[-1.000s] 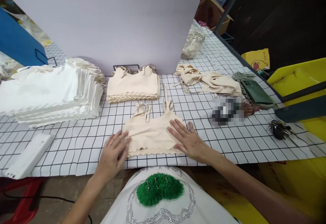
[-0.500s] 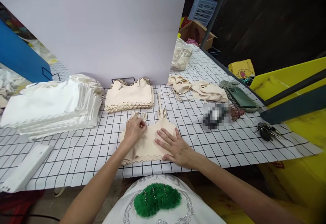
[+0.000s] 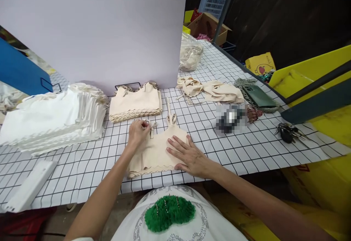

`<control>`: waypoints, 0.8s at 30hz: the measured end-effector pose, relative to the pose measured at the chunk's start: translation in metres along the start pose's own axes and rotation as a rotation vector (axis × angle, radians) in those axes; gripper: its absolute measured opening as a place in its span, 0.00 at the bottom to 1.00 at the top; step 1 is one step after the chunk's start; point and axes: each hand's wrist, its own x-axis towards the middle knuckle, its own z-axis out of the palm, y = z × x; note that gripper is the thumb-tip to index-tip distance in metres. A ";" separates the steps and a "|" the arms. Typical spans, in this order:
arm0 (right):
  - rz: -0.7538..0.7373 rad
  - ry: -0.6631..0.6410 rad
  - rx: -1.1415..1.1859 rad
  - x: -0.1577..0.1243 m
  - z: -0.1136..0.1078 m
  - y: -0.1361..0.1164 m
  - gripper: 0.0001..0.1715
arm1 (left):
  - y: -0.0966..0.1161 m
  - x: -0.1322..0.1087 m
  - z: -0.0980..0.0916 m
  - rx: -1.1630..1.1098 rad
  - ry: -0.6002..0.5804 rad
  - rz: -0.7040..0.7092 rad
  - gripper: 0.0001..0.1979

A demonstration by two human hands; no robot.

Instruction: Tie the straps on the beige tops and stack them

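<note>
A beige strappy top [image 3: 157,149] with a wavy hem lies flat at the table's front edge. My left hand [image 3: 138,133] is pinched at its upper left, by the left shoulder strap [image 3: 152,127], with the strap partly hidden by the fingers. My right hand [image 3: 189,157] lies flat with fingers spread on the right half of the top. The right strap [image 3: 171,115] stretches away from me, looped near its base. Just beyond is a folded stack of beige tops [image 3: 135,102].
White garments [image 3: 63,115] are piled at left, behind a white box-like bar [image 3: 33,186]. Loose beige garments [image 3: 219,91], a green phone [image 3: 260,96], a blurred item [image 3: 231,118] and keys [image 3: 290,133] lie at right. A pale upright panel [image 3: 109,32] stands behind.
My left hand has moved up and slightly left along the top's upper left edge, with the strap there shifting. My right hand stays flat on the fabric. The view has tilted slightly.
</note>
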 end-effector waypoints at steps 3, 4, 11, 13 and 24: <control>0.060 0.173 0.115 0.010 -0.012 0.018 0.24 | 0.001 -0.006 -0.004 -0.118 0.051 0.053 0.05; 0.105 0.253 0.135 0.020 -0.018 0.027 0.21 | 0.005 -0.007 -0.004 -0.180 0.028 0.069 0.05; 0.622 0.291 0.029 0.134 -0.051 0.093 0.16 | 0.050 0.018 0.028 -0.585 -0.224 -0.158 0.04; 0.717 0.230 0.063 0.156 -0.050 0.102 0.10 | 0.054 0.027 0.031 -0.615 -0.238 -0.165 0.05; 0.409 0.491 0.309 0.126 -0.048 0.064 0.05 | 0.056 0.032 0.024 -1.210 -0.358 -0.421 0.25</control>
